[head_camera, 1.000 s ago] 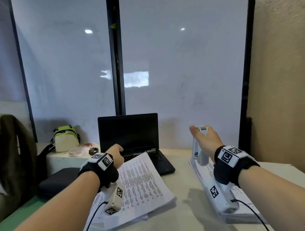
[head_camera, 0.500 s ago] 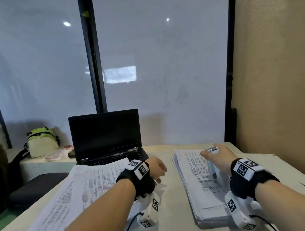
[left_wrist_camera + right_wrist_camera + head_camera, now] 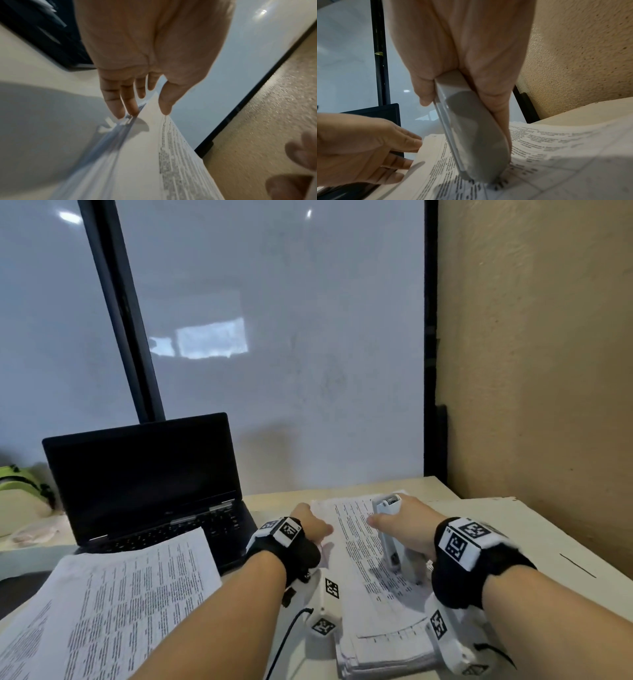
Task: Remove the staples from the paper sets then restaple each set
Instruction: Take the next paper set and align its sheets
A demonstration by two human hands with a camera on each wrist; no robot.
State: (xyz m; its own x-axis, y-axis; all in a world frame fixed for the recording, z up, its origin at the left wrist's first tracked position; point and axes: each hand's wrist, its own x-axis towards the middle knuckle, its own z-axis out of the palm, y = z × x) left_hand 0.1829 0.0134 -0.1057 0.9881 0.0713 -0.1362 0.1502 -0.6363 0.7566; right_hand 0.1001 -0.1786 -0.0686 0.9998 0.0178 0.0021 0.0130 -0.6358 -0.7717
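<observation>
A thick stack of printed paper sets [image 3: 363, 577] lies on the table in front of me to the right. My right hand [image 3: 411, 525] grips a pale grey stapler [image 3: 388, 529] and holds it steeply tilted, one end resting on the top page. The right wrist view shows the stapler [image 3: 474, 128] clamped between thumb and fingers. My left hand [image 3: 311, 525] is at the stack's left edge. Its fingers [image 3: 126, 102] are straight against the side of the stack [image 3: 150, 155], and the thumb touches the top sheet. A second stack [image 3: 130, 594] lies to the left.
An open black laptop [image 3: 144, 474] stands behind the left stack, partly under it. A rough beige wall [image 3: 534, 371] closes the right side and a frosted glass partition [image 3: 274, 337] the back. A green-and-cream bag [image 3: 13, 484] sits far left. Small pale bits [image 3: 106, 125] lie by the stack's edge.
The view has swung right. My left hand left the left stack and reached the right stack's edge. My right hand lowered the stapler from the air onto the right stack.
</observation>
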